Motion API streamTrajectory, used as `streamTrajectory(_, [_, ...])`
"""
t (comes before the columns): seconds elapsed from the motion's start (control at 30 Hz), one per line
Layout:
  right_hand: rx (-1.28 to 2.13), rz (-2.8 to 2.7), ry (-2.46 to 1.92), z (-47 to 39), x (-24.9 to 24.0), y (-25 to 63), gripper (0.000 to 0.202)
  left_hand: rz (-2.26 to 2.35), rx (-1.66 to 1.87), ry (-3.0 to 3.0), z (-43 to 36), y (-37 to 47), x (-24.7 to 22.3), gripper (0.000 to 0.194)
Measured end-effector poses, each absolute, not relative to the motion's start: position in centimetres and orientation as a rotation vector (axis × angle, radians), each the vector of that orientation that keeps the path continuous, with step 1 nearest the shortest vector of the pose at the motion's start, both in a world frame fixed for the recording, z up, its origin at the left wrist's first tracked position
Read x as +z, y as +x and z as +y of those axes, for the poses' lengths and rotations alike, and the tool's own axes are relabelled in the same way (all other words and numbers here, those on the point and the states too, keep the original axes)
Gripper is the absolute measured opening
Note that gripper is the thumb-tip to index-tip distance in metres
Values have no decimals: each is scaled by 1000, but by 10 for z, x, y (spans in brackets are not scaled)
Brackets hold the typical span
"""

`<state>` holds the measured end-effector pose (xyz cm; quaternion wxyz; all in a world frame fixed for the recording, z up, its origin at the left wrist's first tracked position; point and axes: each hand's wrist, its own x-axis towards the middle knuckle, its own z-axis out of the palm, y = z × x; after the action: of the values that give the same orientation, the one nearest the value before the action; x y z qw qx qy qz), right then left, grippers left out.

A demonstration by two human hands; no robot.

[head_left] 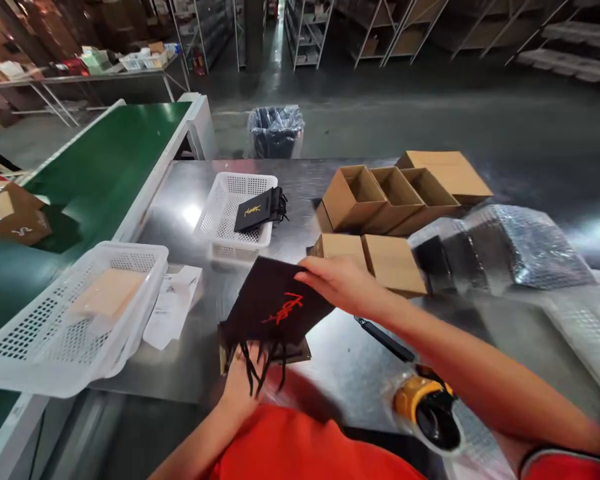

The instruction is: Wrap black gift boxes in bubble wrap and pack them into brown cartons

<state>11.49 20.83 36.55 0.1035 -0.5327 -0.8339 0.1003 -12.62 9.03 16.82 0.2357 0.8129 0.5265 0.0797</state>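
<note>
Steel table (340, 363): spreads beneath the work.
YSL gift bag (270, 300): black, red-lettered, slanted over the table's near edge, cord end towards the body.
Right hand (337, 283): pinches the bag's edge — a light hold should avoid creasing.
Left hand (243, 377): by the cord end, fingers hidden — cannot tell its grip.
Cord handles (251, 373): dangling loose; best kept untangled.

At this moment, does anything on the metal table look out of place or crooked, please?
Yes, slightly: in the small white basket, the black bags lie aslant, with their cords sticking out over its right side as pictured, instead of fully inside. I see no spill or obvious damage.
</note>
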Motion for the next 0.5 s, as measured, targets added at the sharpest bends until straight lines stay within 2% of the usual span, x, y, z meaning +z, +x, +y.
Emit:
streamTrajectory(0.13, [-28,-2591,-1638,199,353,94,35,1409,340,2573,71,-149,171,43])
streamTrajectory(0.3, [-390,-2517,-1122,175,369,86,42,1418,630,2738,76,-174,179,28])
streamTrajectory(0.4, [-454,-2467,-838,156,377,79,39,1466,761,2655,81,-169,189,20])
streamTrajectory(0.5, [-354,-2398,-803,141,375,73,33,1460,867,2610,82,-156,197,18])
